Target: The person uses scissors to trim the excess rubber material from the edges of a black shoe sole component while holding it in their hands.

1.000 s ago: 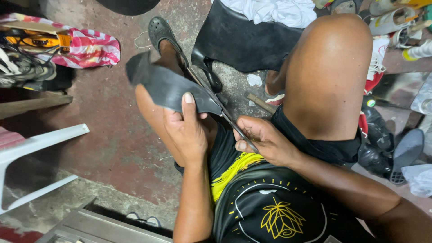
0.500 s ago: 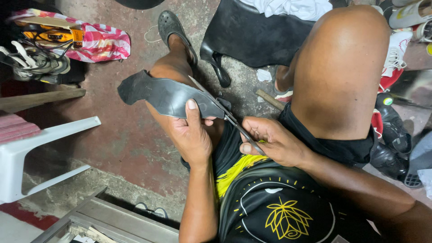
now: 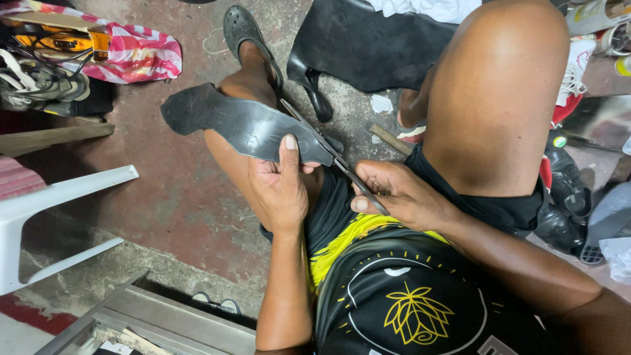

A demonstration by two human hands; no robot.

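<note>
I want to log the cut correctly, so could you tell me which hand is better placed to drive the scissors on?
Probably the right hand: it holds the metal scissors; the left hand steadies the black rubber sheet.

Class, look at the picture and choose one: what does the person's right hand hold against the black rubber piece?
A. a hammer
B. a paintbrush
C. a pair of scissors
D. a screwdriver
C: the right hand holds a pair of scissors whose blades meet the edge of the black rubber piece, which the left hand steadies with its thumb on top.
</note>
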